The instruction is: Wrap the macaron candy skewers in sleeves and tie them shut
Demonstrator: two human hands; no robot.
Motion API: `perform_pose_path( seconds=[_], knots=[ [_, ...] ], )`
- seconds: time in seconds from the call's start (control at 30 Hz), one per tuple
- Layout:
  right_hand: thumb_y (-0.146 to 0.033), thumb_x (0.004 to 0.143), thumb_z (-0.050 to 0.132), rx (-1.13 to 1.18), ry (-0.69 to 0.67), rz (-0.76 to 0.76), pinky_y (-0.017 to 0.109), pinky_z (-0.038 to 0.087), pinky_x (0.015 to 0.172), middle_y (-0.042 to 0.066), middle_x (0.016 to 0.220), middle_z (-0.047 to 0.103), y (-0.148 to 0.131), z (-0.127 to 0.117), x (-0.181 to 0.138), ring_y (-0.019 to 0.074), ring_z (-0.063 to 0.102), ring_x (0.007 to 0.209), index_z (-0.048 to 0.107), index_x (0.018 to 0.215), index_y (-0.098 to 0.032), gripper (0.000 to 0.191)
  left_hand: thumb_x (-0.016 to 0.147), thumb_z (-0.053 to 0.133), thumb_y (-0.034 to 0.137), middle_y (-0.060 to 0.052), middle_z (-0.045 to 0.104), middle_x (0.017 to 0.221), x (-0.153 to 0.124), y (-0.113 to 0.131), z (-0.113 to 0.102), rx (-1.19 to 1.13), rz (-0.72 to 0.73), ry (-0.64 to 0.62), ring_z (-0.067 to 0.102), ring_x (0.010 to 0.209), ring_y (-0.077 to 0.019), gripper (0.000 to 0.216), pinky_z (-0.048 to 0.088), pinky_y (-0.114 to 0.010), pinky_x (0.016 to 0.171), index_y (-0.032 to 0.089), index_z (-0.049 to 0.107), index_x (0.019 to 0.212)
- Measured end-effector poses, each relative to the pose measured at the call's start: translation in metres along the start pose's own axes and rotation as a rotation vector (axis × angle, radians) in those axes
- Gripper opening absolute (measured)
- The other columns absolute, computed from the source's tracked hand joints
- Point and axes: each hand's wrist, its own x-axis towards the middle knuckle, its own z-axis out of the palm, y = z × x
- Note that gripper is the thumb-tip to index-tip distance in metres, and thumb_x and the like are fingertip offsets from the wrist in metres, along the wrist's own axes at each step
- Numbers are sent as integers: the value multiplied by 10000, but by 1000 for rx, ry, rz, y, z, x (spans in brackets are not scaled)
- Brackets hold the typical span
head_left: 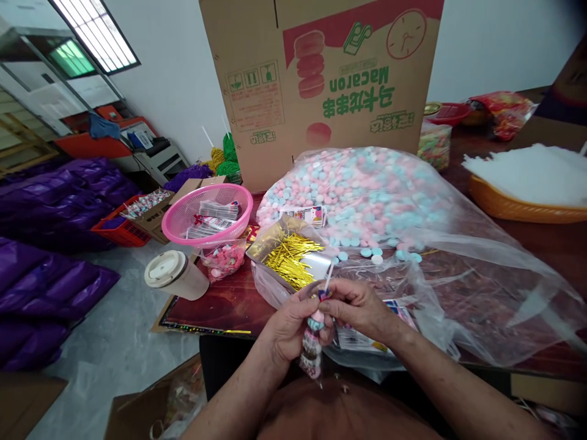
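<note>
Above my lap I hold a wrapped candy skewer [312,349], with pink, pale blue and darker pieces inside a clear sleeve and a white stick pointing up. My left hand [288,325] is closed round its upper part. My right hand [360,310] pinches the gathered neck of the sleeve beside the stick; whether a tie is between the fingertips is hidden. Just beyond my hands, gold twist ties [293,256] lie in an open box [321,264]. Printed wrappers [362,341] lie under clear plastic near my right wrist.
A large clear bag of pink and blue candies [367,189] spreads across the table before a tall carton [257,67]. Left are a pink basket [172,226], a lidded cup [195,280] and a small candy bag [224,260]. An orange basket [527,205] stands right.
</note>
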Motion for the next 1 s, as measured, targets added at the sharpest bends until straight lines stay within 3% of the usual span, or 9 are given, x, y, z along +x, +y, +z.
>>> perform_pose_path(
  seconds=[0.17,0.33,0.47,0.57,0.67,0.77,0.83,0.93,1.0],
  knots=[
    [-395,783,593,-23,177,-22,198,437,438,-36,553,562,14,3,-1,95,548,454,598,814,-166,230,614,700,142,16,569,495,6,1,11,-18,11,193,499,378,-77,230,405,-164,391,152,546,785],
    [-411,766,590,-61,303,-24,191,420,410,-26,593,584,18,0,3,85,534,442,588,758,-164,247,605,747,293,40,562,518,8,-4,18,141,295,377,508,411,-85,268,415,-193,426,165,534,705],
    [-420,737,596,-68,348,57,160,312,354,-55,498,503,15,-2,5,47,414,379,518,657,-159,284,642,732,316,15,602,595,4,-6,15,308,416,365,535,516,-78,219,431,-194,519,136,620,698],
    [-443,779,516,-83,214,168,165,273,329,-55,500,507,11,-5,3,48,377,340,500,712,-161,290,585,771,254,-14,646,637,3,-4,13,352,361,314,564,567,-99,220,443,-212,567,122,661,724],
    [-377,838,414,-354,161,140,196,327,386,-9,601,584,7,-10,-1,84,464,400,540,849,-156,255,551,786,254,-2,634,585,7,-3,12,291,351,374,552,527,-95,229,438,-211,535,124,657,689],
    [-275,831,390,-814,270,-22,236,352,484,26,588,585,-2,-18,-8,140,528,524,578,759,-168,228,518,799,255,7,625,565,14,-4,11,246,356,471,542,492,-88,252,437,-209,503,128,646,672],
    [-252,820,397,-960,413,-94,248,342,498,30,567,576,-12,-24,-13,149,520,527,572,709,-180,219,501,806,265,9,615,547,18,-3,11,227,348,520,535,464,-89,273,433,-213,481,128,636,665],
    [-297,836,431,-818,662,-103,233,342,476,16,575,583,-22,-25,-18,123,488,488,557,745,-190,189,473,814,272,18,598,528,21,-2,12,182,334,575,518,426,-87,305,411,-211,443,128,625,665],
    [-338,846,443,-609,609,-65,215,349,454,0,557,578,-18,-18,-15,104,467,464,538,710,-190,223,468,812,251,19,599,532,22,-2,14,157,349,562,521,436,-88,299,413,-210,452,128,624,667]
  ],
)
